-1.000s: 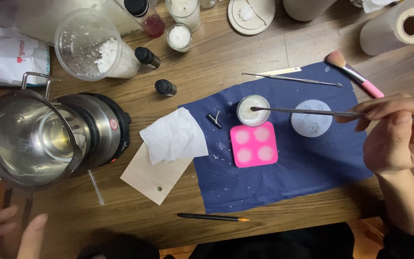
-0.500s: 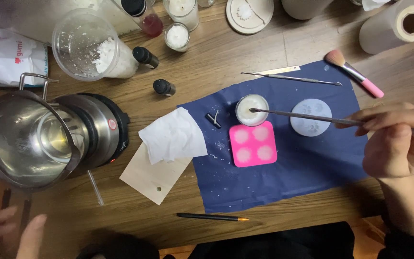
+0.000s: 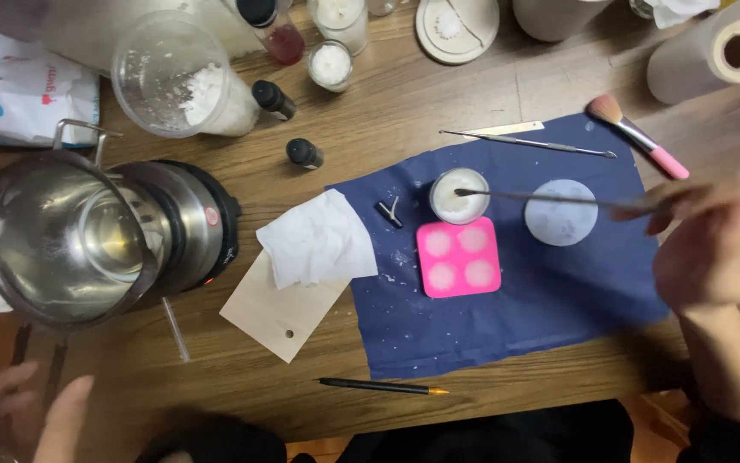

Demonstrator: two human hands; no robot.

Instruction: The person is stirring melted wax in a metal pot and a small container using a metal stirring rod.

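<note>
Spreading across the middle of my wooden table (image 3: 404,103) is the dark blue cloth (image 3: 550,300), speckled with white flecks. Off at nine o'clock from it stands the big steel pot (image 3: 52,244) on its black heater (image 3: 202,227), with clear liquid inside. At eleven o'clock a clear plastic tub (image 3: 172,77) holds white flakes, and at one o'clock a paper roll (image 3: 717,51) lies on its side.

My right hand (image 3: 717,249) sits at three o'clock of the cloth, blurred, its fingers pinched shut around a long thin metal tool (image 3: 550,199). That tool runs level toward nine o'clock, and its tip rests in the small round cup of white wax (image 3: 458,195) near the cloth's top middle. My left hand (image 3: 9,411) is low at seven o'clock, fingers spread and holding nothing, apart from the pot.

Just below the cup, at its six o'clock, lies the pink square mould (image 3: 458,257) with four round cavities. At three o'clock of the cup, under the tool's shaft, is a pale round mould (image 3: 561,225). A crumpled white tissue (image 3: 318,240) overlaps the cloth's left edge. A second metal tool (image 3: 528,143) and a pink-handled brush (image 3: 640,137) lie along the top edge, and a black pencil (image 3: 383,387) lies at six o'clock.
</note>
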